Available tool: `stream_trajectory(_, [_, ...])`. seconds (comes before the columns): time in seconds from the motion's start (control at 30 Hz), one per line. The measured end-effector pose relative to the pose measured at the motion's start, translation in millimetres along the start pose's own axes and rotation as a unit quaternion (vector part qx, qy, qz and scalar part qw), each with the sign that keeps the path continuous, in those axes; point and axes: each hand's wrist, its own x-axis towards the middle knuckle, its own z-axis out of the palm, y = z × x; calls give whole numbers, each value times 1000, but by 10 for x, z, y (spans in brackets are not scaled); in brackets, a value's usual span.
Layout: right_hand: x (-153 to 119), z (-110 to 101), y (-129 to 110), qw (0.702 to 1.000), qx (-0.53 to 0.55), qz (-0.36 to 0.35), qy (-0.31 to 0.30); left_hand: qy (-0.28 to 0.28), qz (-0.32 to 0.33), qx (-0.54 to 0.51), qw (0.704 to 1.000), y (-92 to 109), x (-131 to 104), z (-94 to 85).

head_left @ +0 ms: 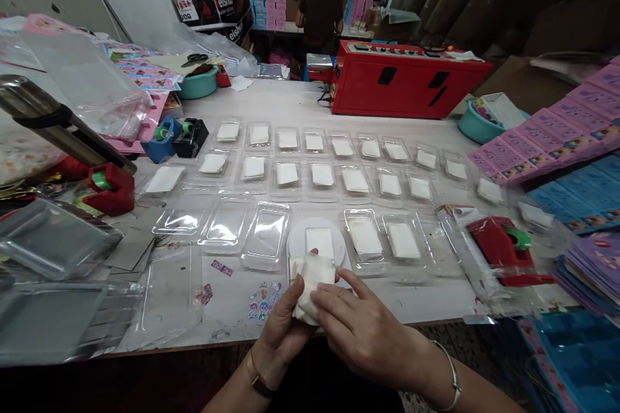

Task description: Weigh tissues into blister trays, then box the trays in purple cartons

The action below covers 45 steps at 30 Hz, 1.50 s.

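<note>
In my left hand (285, 326) is a thick stack of soft white sheets (312, 287), with the thumb pressed on its side. The fingers of my right hand (361, 322) are closed against the same stack from the right, just above the table's front edge. Right behind the stack stands a round white disc-shaped device (296, 232), with a small pile of white sheets (318, 240) on it. To its right, clear plastic trays (387, 264) hold white sheets. Left of it lie three bare clear trays (266, 232).
Rows of trays with white sheets (287, 174) cross the table. Tape dispensers (110, 190) stand left, another red one (504, 248) right. Stickers (264, 303) lie near the front edge. Behind are a red machine (402, 80) and a person (322, 6). Pink boxes (547, 129) are stacked right.
</note>
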Motion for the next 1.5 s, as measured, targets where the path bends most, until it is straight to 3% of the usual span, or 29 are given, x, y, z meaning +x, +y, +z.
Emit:
stream_trajectory(0.2, [-19, -38, -170, 998, 42, 20, 36, 6, -5, 36, 999, 41, -216, -97])
stream_trajectory(0.3, [-178, -179, -100, 984, 80, 112, 108, 17, 28, 46, 998, 186, -444, -174])
stream_trajectory(0.37, [-338, -271, -8, 957, 86, 213, 176, 35, 78, 48, 995, 321, -608, -205])
stream_trajectory(0.47, [-570, -336, 122, 887, 94, 351, 284, 83, 163, 54, 982, 517, -802, -216])
stream_trajectory(0.57, [-715, -339, 196, 853, 89, 410, 309, 119, 221, 66, 966, 642, -892, -215])
stream_trajectory(0.67, [-769, -345, 241, 865, 60, 412, 282, 126, 239, 76, 960, 690, -898, -218])
stream_trajectory(0.87, [-692, -286, 335, 892, 48, 387, 230, 116, 216, 74, 967, 666, -828, -219])
stream_trajectory(1.03, [-350, 29, 505, 950, 17, 302, 80, 79, 163, 72, 981, 544, -619, -201])
stream_trajectory(1.17, [-37, 315, 691, 979, -40, 200, -19, 39, 104, 71, 991, 424, -411, -147])
stream_trajectory(1.33, [109, 504, 809, 981, -77, 105, -145, 31, 76, 63, 995, 363, -281, -127])
stream_trajectory(1.5, [112, 507, 836, 975, -97, 71, -188, 40, 74, 46, 995, 374, -267, -185])
